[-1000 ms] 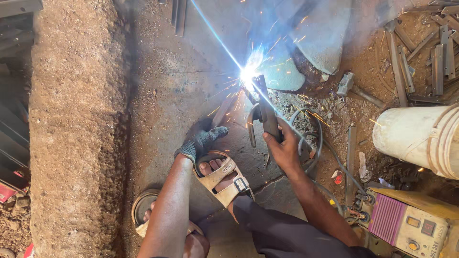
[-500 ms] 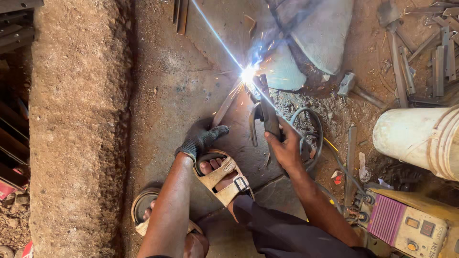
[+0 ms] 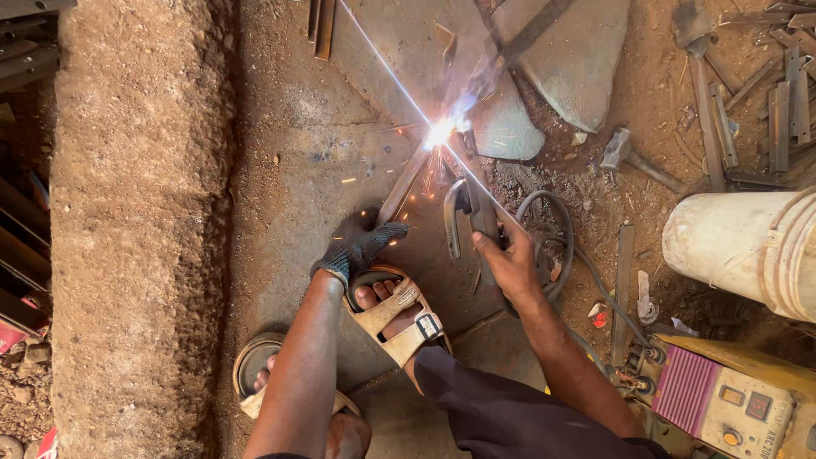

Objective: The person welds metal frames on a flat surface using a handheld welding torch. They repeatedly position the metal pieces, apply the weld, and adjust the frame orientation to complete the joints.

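Observation:
My right hand (image 3: pixel 510 259) grips a welding electrode holder (image 3: pixel 469 208), its rod reaching up to a bright arc (image 3: pixel 440 133) with sparks. The arc sits where thin metal bars (image 3: pixel 405 183) meet on the ground. My left hand (image 3: pixel 361 244) wears a dark knitted glove and presses down on the lower end of one flat bar. Just below my hands is my sandalled foot (image 3: pixel 395 313). A grey cable (image 3: pixel 552 246) loops from the holder past my right wrist.
A yellow welding machine (image 3: pixel 731 395) stands at the lower right, a white bucket (image 3: pixel 748 246) above it. A hammer (image 3: pixel 625 157), flat stones (image 3: pixel 578 59) and scrap metal strips (image 3: pixel 765 93) lie at the top right. A rough concrete ridge (image 3: pixel 140 229) runs down the left.
The arc has dimmed and shrunk from a wide white-blue glare to a smaller glow with orange sparks. Both hands stay in place on the bar and the holder.

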